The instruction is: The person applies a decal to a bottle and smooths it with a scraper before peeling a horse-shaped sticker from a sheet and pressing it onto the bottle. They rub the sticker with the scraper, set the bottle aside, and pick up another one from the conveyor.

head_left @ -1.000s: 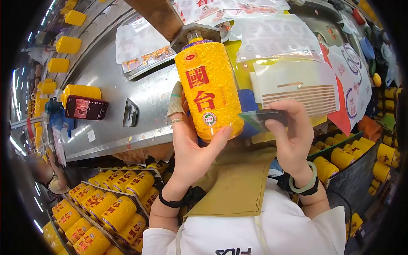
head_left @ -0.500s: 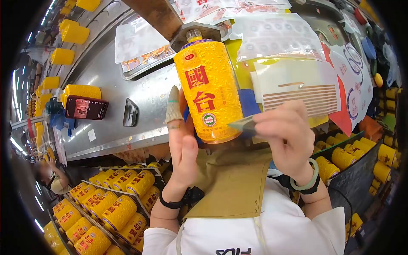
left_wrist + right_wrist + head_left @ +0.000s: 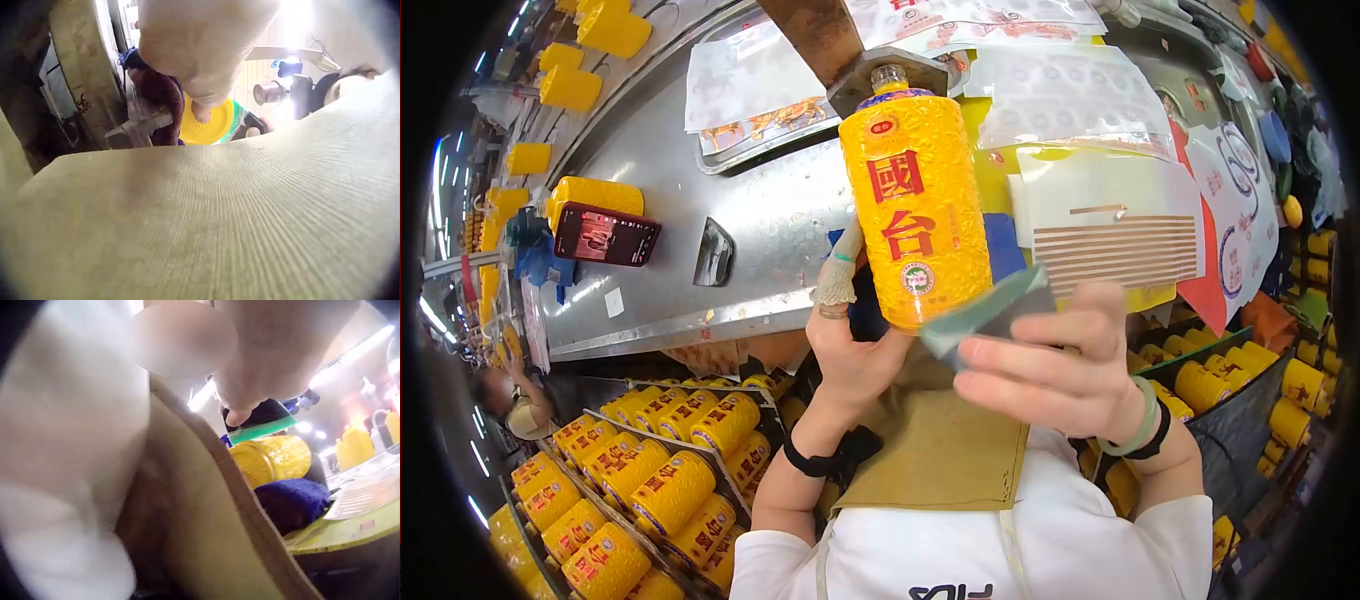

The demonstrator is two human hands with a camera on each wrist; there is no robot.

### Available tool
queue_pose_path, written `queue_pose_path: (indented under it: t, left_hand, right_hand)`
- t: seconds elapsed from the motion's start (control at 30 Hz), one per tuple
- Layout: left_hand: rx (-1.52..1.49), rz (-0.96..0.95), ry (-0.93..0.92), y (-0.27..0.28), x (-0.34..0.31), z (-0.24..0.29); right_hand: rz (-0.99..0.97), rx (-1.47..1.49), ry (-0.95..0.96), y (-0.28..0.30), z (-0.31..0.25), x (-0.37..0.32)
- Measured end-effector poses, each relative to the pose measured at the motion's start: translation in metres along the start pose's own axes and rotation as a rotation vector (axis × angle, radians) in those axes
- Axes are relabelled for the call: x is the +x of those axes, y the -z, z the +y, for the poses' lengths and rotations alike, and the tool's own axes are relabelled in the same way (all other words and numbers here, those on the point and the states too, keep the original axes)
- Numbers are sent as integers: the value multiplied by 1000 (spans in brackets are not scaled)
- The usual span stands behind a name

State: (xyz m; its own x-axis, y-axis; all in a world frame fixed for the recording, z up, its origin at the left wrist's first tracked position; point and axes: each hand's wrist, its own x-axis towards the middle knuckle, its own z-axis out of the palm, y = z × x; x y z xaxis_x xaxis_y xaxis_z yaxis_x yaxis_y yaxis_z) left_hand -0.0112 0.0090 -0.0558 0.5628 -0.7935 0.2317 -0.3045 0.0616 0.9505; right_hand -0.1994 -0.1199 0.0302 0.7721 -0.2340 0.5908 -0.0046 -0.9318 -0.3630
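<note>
A yellow bottle with red characters lies on its side, its clear neck at a metal bracket. My left hand holds its lower left side, the index finger in a pale finger cover and the thumb at the base. In the left wrist view, the thumb touches the yellow base. My right hand pinches a flat green-edged dark blade by the lower right of the base. The right wrist view shows the blade's green edge above the bottle.
A phone leans on another yellow bottle at the left, near a dark glossy piece. Clear sheets and a striped sheet lie to the right. Crates of yellow bottles stand below on both sides.
My left thumb has come back to the bottle's base after lifting away. The blade has turned flatter and moved lower, beside the base. The head view has shifted slightly.
</note>
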Motion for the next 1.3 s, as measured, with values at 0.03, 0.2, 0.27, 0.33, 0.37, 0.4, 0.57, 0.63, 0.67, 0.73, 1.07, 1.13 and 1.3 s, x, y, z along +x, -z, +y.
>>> queue_pose_path:
  t: [0.03,0.2,0.27,0.33,0.37,0.4,0.57,0.63,0.67,0.73,1.07,1.13,1.3]
  left_hand:
    - [82,-12,-57,3,0,-2]
    - [71,-54,-74,5,-3,-4]
    - [-38,-47,-45,4,-1,-1]
    - [-15,-48,-58,5,1,7]
    - [8,-56,-69,5,2,11]
    - [-15,-1,-53,0,2,16]
    - [143,63,-120,-3,5,23]
    - [172,71,-116,-4,3,22]
    - [169,69,-114,-4,4,22]
    - [179,73,-155,-4,5,23]
    - [87,74,-71,-7,2,19]
    - [81,54,-82,-5,2,21]
    - [47,19,-89,-2,0,15]
  right_hand:
    - [-4,-1,2,3,-3,1]
    - [2,-17,-61,8,-4,7]
    - [-18,-16,-46,2,-2,2]
    - [-42,27,-10,7,-10,5]
    - [-53,30,-19,12,-12,9]
    - [-58,26,-17,14,-11,10]
    - [-27,-14,-16,5,-10,5]
    - [-54,-18,-5,9,-15,6]
    - [-52,-38,-37,13,-14,9]
    - [-14,-84,-92,13,-10,10]
    - [45,55,-216,-4,24,42]
    - [89,31,-205,-9,36,46]
    - [51,-99,128,-3,32,35]
